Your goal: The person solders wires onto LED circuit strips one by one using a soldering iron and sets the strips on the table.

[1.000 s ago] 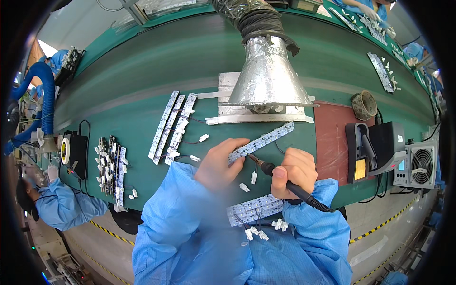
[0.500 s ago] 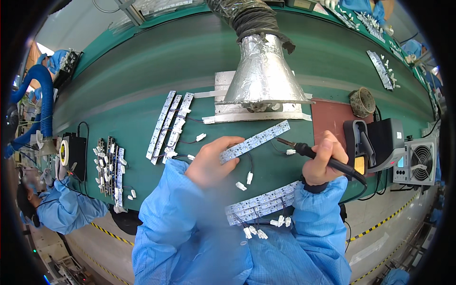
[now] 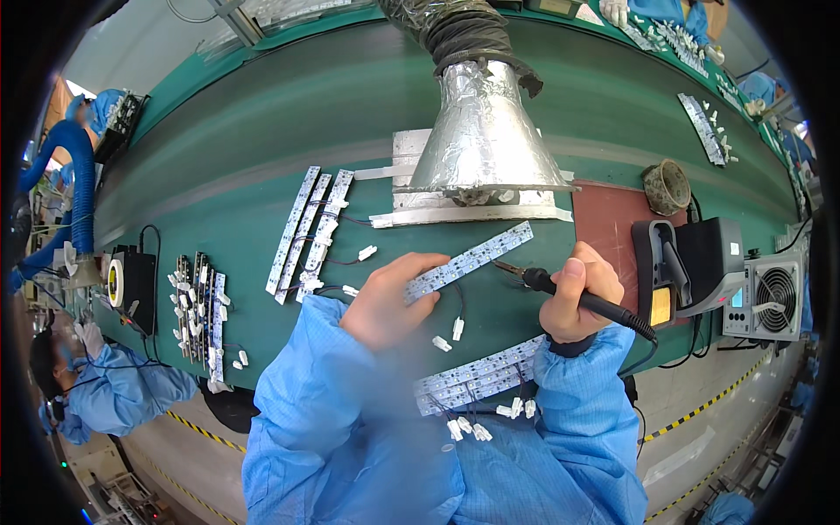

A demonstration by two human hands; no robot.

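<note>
My left hand (image 3: pixel 385 297) grips one end of a narrow white circuit board strip (image 3: pixel 479 259), which slants up to the right above the bench. In my right hand (image 3: pixel 582 293) is a black soldering iron (image 3: pixel 540 281). The iron's tip points left and lies close to the strip's lower edge; whether they touch I cannot tell. Below the strip, a thin wire ends in a white connector (image 3: pixel 458 329), and another white connector (image 3: pixel 443 344) lies near it. Several similar strips with wires (image 3: pixel 486 372) lie side by side at the bench's near edge.
A foil-covered fume hood (image 3: pixel 486 131) stands beyond the strip. At right are a soldering iron stand (image 3: pixel 656 262), a round pot (image 3: pixel 666 187) and a grey box with a fan (image 3: pixel 772 293). More strips (image 3: pixel 311 232) lie left. A co-worker (image 3: pixel 114 385) sits far left.
My right hand has moved the soldering iron left, bringing its tip nearer the strip's lower edge. My left hand and the strip have hardly moved.
</note>
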